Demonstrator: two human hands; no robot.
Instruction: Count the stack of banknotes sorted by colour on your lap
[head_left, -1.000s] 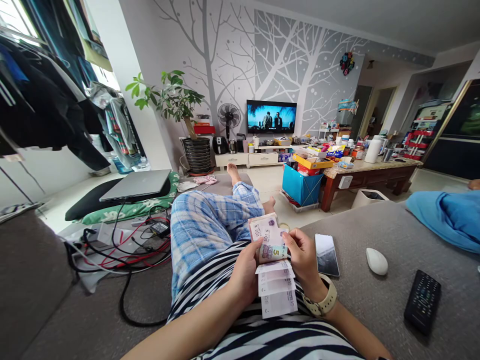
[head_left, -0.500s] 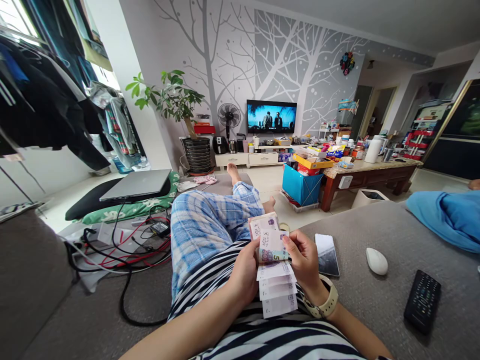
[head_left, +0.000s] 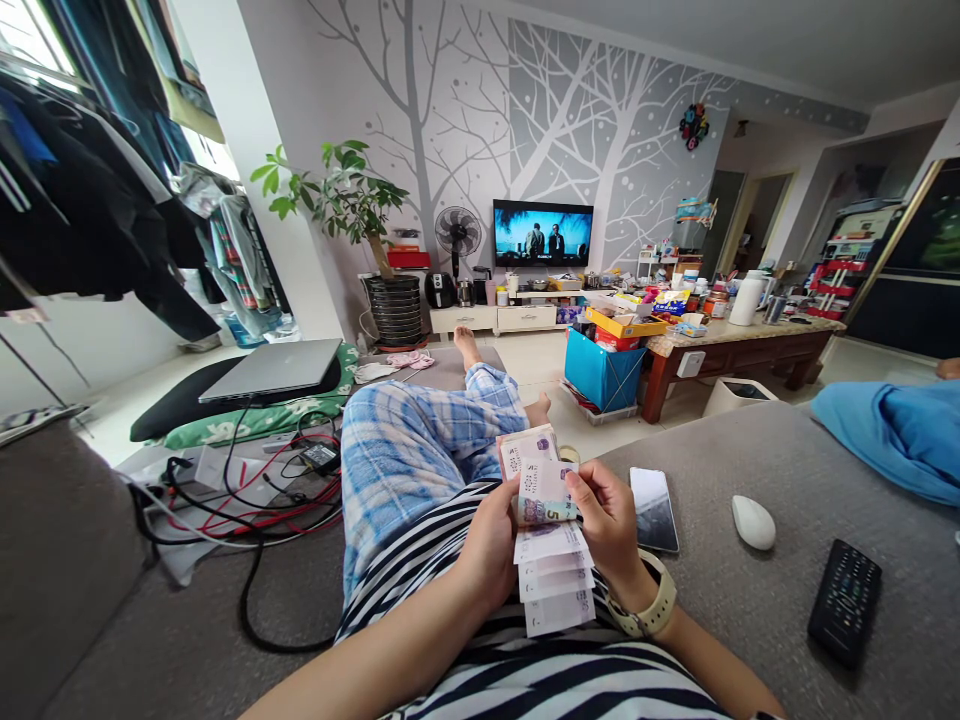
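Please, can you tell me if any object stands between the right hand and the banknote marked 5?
No, nothing visible does: the right hand holds the right edge of the banknote marked 5, and the left hand is at its left side.

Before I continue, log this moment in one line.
left hand: holding purple-white rectangular paper banknotes | right hand: gripping their right edge | beside: flat rectangular phone, white oval mouse, black oblong remote on grey fabric sofa

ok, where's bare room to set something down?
Free: grey sofa past the right hand, between phone, mouse and blue cloth; also below mouse, left of remote. Crowded: cable tangle by laptop, cluttered table, around the banknotes.
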